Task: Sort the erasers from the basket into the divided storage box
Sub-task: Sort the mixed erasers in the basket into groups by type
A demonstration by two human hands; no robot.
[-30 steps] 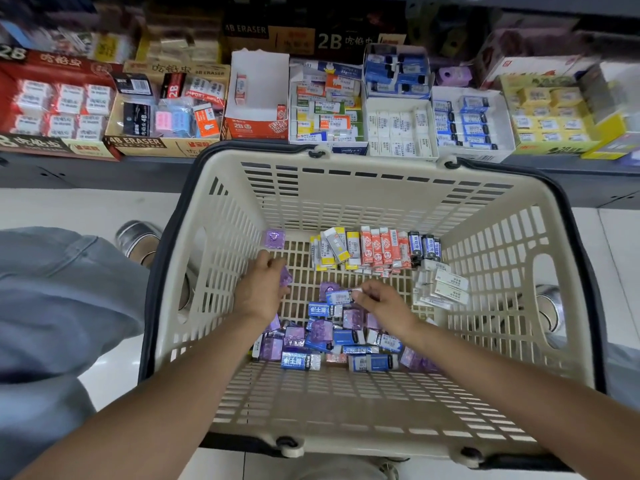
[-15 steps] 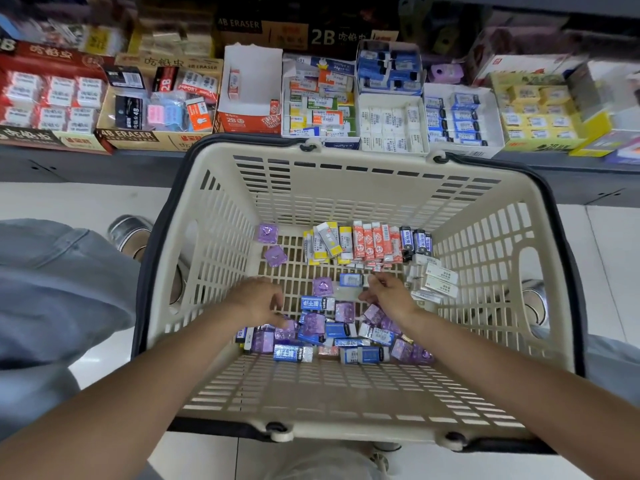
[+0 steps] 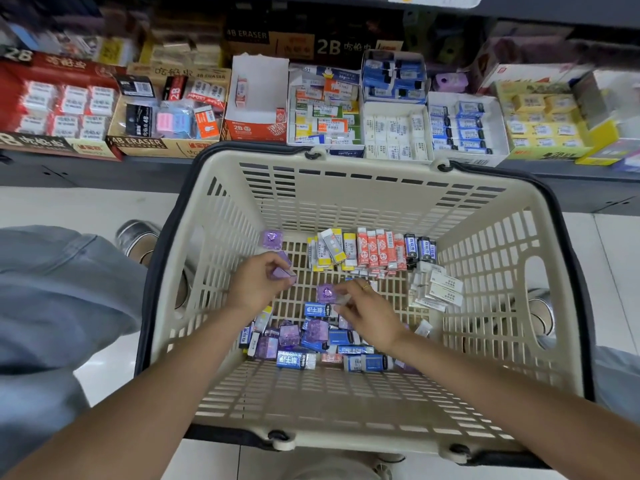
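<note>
A beige slatted basket (image 3: 346, 403) holds many small erasers. Along its far side stand rows of yellow (image 3: 329, 251), red (image 3: 379, 252) and dark blue erasers (image 3: 420, 249), with white ones (image 3: 440, 289) at the right. A loose pile of blue and purple erasers (image 3: 311, 341) lies in the middle. My left hand (image 3: 256, 285) pinches a purple eraser (image 3: 282, 271) just below another purple one (image 3: 272, 239). My right hand (image 3: 370, 315) has its fingertips on a purple eraser (image 3: 325, 293) in the pile.
Beyond the basket a shelf carries open display boxes of erasers, among them a near-empty white and orange box (image 3: 258, 98) and a divided white box (image 3: 433, 129). A knee in blue jeans (image 3: 52, 299) and a shoe (image 3: 136, 237) lie left of the basket.
My left hand rose from the pile toward the far left of the basket with a purple eraser. My right hand slid left onto a purple eraser in the pile.
</note>
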